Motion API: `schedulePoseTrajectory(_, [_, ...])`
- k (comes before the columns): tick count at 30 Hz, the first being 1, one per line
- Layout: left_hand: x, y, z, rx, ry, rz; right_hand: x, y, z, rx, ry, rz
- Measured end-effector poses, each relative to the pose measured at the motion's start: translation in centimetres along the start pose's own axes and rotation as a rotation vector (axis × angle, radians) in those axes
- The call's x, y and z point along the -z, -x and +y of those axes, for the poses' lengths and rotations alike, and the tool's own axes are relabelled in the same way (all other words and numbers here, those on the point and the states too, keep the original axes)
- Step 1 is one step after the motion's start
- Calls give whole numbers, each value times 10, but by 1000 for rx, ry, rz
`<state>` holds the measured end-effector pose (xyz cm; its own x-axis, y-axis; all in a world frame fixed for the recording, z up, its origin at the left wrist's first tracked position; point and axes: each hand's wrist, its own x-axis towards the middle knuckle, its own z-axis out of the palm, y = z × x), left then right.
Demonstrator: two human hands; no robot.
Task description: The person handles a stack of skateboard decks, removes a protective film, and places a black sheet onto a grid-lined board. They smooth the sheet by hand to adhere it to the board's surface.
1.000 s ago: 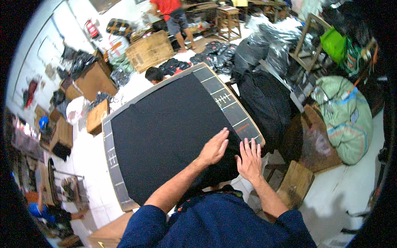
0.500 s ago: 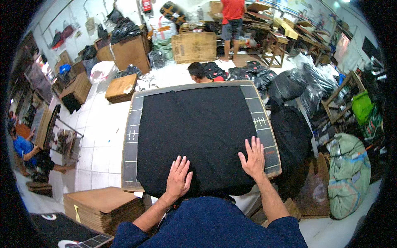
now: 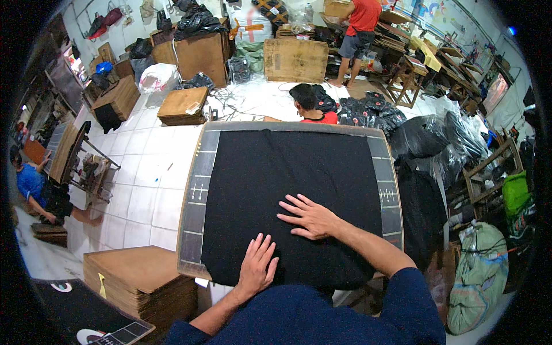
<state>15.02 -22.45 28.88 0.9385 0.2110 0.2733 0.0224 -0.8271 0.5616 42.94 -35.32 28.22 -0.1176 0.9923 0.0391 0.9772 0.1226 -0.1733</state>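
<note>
Black cloth (image 3: pixel 267 181) spread over a marked board (image 3: pixel 193 230); smoothing, by the look of it.
Left hand (image 3: pixel 257 265) flat by the board's near edge, right hand (image 3: pixel 311 219) splayed around its middle; neither grips anything. Next pass probably calls for light, even palms. Board's near edge hidden behind cloth and navy shirt (image 3: pixel 299 316); pressure can't be told.

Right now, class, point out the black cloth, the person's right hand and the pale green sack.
Black cloth (image 3: pixel 287 172), head view: its flat upper stretch.
Right hand (image 3: pixel 316 221), head view: its back.
Pale green sack (image 3: pixel 479 282), head view: its middle.
</note>
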Motion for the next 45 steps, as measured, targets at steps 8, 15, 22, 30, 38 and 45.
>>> schedulePoseTrajectory(8, [-14, -22, -7, 117, -202, -175, 0, -134, 169, -70, 78, 146])
schedulePoseTrajectory(15, [-16, -20, -9, 136, -256, -229, 0, -117, 131, 79, -51, 299])
schedulePoseTrajectory(22, [-18, -17, -12, 138, -225, -224, 35, 6, 129, 27, -67, -53])
schedulePoseTrajectory(30, [-16, -19, -13, 114, -229, -230, 20, -54, 208, -487, 123, 368])
schedulePoseTrajectory(38, [-20, -17, -14, 125, -220, -231, -14, 22, 79, -1419, 210, 344])
schedulePoseTrajectory(45, [-19, -18, -12, 102, -223, -222, -13, -89, 165, -1130, 135, 510])
